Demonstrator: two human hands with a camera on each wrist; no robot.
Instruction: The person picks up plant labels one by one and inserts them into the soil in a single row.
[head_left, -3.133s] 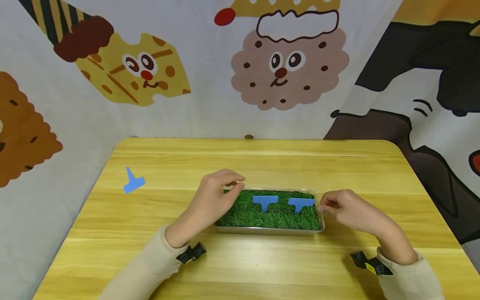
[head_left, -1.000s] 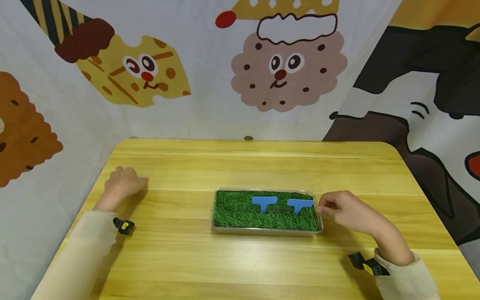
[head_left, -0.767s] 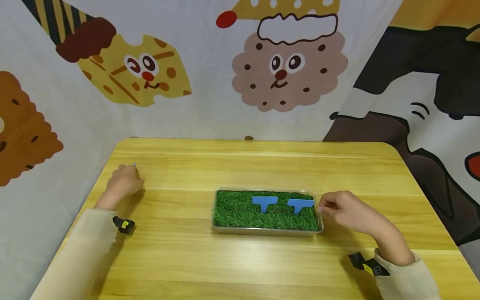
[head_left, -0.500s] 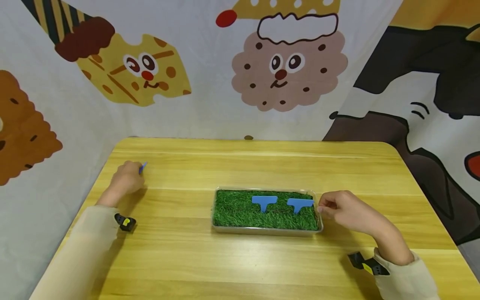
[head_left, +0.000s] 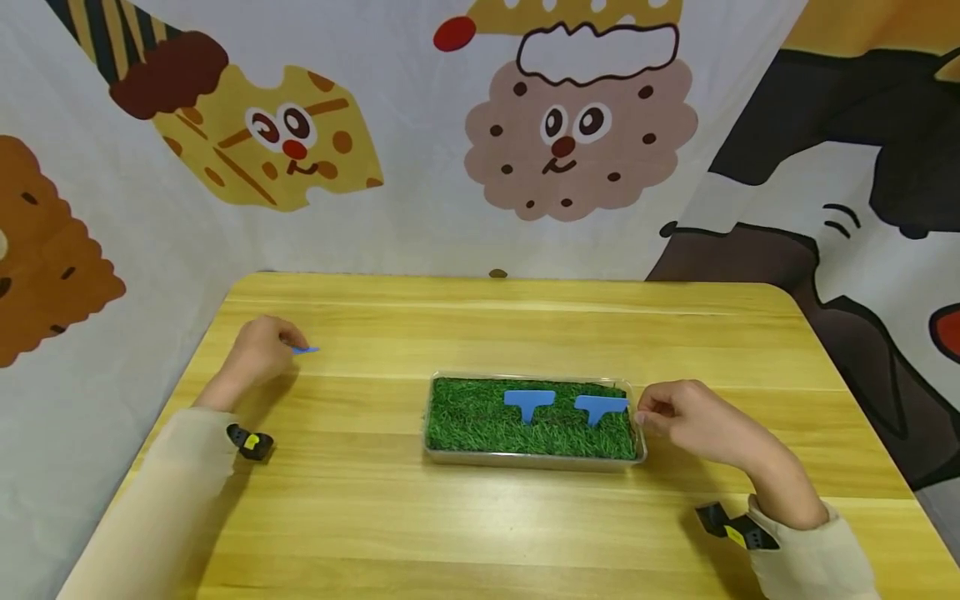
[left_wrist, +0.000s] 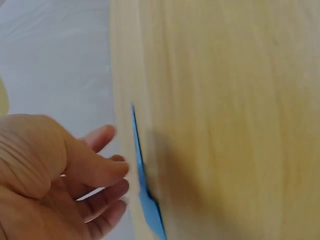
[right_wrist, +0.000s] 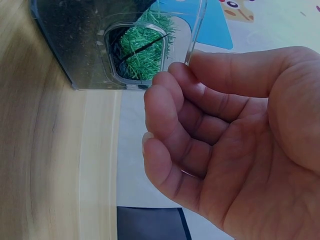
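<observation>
At the table's left side, my left hand [head_left: 261, 350] is beside a blue T-shaped plant label [head_left: 306, 351], seen nearly edge-on. In the left wrist view the label [left_wrist: 151, 215] is tilted over its shadow, with a narrow gap between it and my loosely curved fingertips. My right hand [head_left: 693, 421] pinches the right end of a clear plastic tray [head_left: 525, 460] between thumb and forefinger. Artificial grass [head_left: 472, 425] on a dark base fills the tray. Two more blue plant labels, one mid-tray [head_left: 529, 398] and one near the right end [head_left: 602, 405], stand upright in the grass.
The tray is on a wood-grain table [head_left: 360, 533] with rounded far corners. Behind and beside the table hangs a white cloth [head_left: 420, 225] printed with cartoon food faces. Each wrist carries a small black camera, like the one at the right sleeve [head_left: 738, 529].
My left hand has left the tray's side and gone left to the loose label, which has lifted off its flat position and turned to point right. The right hand has kept its hold.
</observation>
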